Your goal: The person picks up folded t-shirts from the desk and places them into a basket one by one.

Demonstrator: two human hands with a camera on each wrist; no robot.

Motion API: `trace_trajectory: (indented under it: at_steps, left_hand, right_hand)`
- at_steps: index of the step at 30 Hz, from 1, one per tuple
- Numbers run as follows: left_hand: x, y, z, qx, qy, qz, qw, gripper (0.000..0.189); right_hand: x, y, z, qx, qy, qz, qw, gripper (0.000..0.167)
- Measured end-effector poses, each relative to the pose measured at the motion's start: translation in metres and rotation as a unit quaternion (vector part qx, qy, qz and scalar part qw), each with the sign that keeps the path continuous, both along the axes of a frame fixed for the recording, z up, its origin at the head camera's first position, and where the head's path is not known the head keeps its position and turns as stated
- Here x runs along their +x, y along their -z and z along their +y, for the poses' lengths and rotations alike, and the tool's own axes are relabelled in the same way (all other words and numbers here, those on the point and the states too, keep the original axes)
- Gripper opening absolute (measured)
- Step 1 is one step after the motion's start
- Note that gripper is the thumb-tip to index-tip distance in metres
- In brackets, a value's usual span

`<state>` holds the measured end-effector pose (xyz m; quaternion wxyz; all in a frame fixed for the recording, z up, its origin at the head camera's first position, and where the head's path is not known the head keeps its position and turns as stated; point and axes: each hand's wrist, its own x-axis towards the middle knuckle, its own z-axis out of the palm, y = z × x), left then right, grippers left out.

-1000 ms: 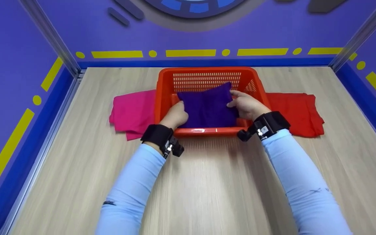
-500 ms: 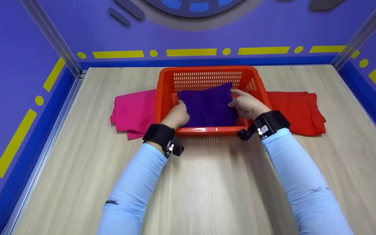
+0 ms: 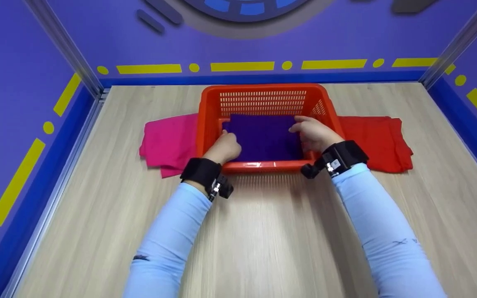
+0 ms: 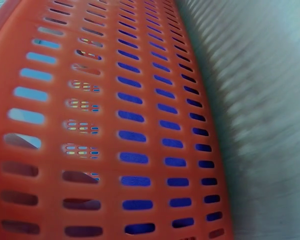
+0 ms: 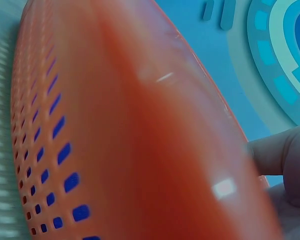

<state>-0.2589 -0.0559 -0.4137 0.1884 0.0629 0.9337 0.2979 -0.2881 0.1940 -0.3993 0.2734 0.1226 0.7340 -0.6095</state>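
A folded purple cloth [image 3: 265,138] lies flat in the red plastic basket [image 3: 259,166] in the head view. My left hand [image 3: 225,147] is inside the basket at the cloth's left edge, with its thumb up and its other fingers mostly hidden. Along the right edge of the cloth, my right hand [image 3: 315,132] has its index finger and thumb extended and apart. Part of the right hand [image 5: 290,165] also shows past the basket rim in the right wrist view. Through the basket's slots [image 4: 132,135], purple fabric is visible in the left wrist view.
A folded pink cloth [image 3: 170,142] lies left of the basket, and a folded red cloth [image 3: 375,145] lies to its right. Both sit on the wood-grain table [image 3: 259,240]. Blue-purple panels [image 3: 246,49] close off the back and sides.
The purple cloth's raised back right corner has gone down, and the cloth now lies flatter and squarer. My right fingers have spread from its edge; both hands stay nearly in place.
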Motion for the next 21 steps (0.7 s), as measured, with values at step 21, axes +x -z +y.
trace_trajectory:
  at_steps: [21]
  left_hand:
    - [0.004,-0.0005,0.002,0.103,-0.101,0.124,0.9818,0.04]
  right_hand:
    - [0.0027,-0.0069,-0.0011,-0.011,0.004,0.011,0.9999,0.058]
